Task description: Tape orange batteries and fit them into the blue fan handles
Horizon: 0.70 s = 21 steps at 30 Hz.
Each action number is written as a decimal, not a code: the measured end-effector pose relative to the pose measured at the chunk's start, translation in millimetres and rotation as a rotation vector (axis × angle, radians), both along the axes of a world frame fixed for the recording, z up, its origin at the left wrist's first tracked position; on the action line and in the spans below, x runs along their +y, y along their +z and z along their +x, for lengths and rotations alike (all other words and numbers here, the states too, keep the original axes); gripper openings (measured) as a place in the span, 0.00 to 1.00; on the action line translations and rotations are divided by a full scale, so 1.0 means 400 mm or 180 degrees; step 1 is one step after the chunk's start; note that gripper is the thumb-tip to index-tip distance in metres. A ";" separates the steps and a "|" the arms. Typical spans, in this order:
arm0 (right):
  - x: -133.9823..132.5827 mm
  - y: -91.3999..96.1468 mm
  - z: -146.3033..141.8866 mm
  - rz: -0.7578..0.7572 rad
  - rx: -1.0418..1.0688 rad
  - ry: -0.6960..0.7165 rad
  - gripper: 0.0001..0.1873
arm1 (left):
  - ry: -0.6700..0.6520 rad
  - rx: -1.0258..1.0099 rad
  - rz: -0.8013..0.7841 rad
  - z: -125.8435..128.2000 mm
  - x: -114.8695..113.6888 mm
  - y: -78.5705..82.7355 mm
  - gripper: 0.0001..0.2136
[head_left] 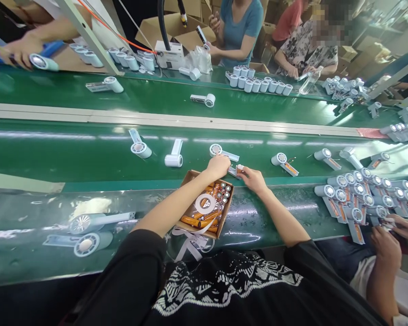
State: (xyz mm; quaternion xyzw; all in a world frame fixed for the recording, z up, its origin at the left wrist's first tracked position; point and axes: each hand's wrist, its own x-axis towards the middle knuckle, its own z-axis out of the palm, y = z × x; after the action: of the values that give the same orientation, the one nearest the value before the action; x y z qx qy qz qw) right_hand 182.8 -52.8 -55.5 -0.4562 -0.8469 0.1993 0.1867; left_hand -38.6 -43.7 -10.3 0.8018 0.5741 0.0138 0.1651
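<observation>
My left hand (218, 165) rests with curled fingers on a pale blue handheld fan body (221, 151) lying on the green belt (88, 154). Close beside it, my right hand (253, 178) pinches a small white part (240, 168) against the end of the fan's handle. Just below my left wrist sits a small cardboard box (190, 213) holding orange cylindrical cells (194, 221) and a roll of white tape (205, 203).
Other fan bodies (140, 148) lie along the belt. A dense cluster of them (363, 192) sits at the right, where another person's hands (392, 235) work. Two fans (88, 233) lie on the near ledge at left. People and cartons line the far side.
</observation>
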 end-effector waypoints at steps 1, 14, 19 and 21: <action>0.001 0.008 0.001 -0.0017 -0.0130 0.0050 0.12 | 0.0017 -0.0071 -0.0054 -0.006 0.004 0.000 0.08; 0.044 0.126 -0.092 -0.0147 -0.2039 0.0858 0.18 | 0.0285 -0.0731 0.0091 -0.030 0.009 0.012 0.11; 0.058 0.123 -0.101 -0.0177 -0.1968 0.0911 0.15 | 0.0147 -0.1107 0.0665 -0.084 -0.173 0.055 0.12; 0.051 0.118 -0.092 -0.0149 -0.1872 0.0850 0.14 | -0.0337 -0.1223 0.0734 -0.134 -0.289 0.054 0.10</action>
State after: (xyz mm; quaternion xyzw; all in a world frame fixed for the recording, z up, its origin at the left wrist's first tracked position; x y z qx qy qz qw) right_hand 146.0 -32.6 -8.2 -0.3833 -0.9121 0.1012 -0.1044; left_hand -92.4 -159.2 11.2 0.8270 0.4839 0.2231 0.1792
